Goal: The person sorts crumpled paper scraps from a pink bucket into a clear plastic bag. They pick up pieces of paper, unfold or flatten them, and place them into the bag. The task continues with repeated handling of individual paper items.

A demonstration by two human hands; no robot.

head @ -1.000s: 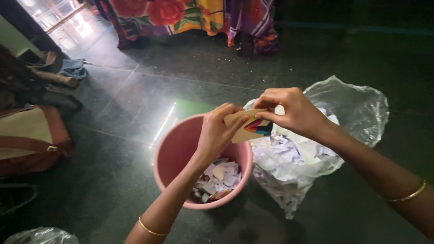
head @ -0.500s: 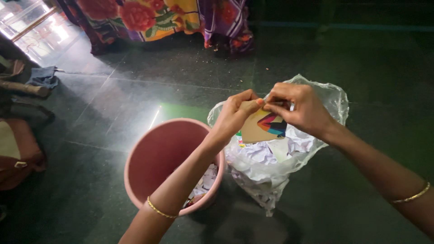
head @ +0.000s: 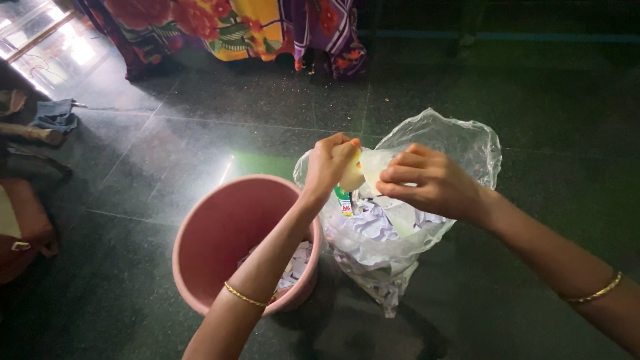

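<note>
My left hand (head: pixel 331 162) and my right hand (head: pixel 427 183) both pinch a small piece of card (head: pixel 363 172), pale on the side I see, held above a clear plastic bag (head: pixel 467 143) stuffed with crumpled white paper (head: pixel 370 230). The card looks split between the two hands. Left of the bag stands a pink bucket (head: pixel 220 227) with torn paper bits (head: pixel 297 257) at its bottom. My left forearm crosses over the bucket's rim. A thin gold bangle sits on each wrist.
The floor is dark polished stone tile (head: pixel 200 133) with a bright glare patch. A flowered cloth (head: pixel 227 23) hangs at the top. A brown bag (head: pixel 20 230) and a blue cloth (head: pixel 57 115) lie at the left edge.
The card's colourful printed side has turned away and the piece has been pulled apart between my hands. My view shifted right, so bucket and bag sit further left.
</note>
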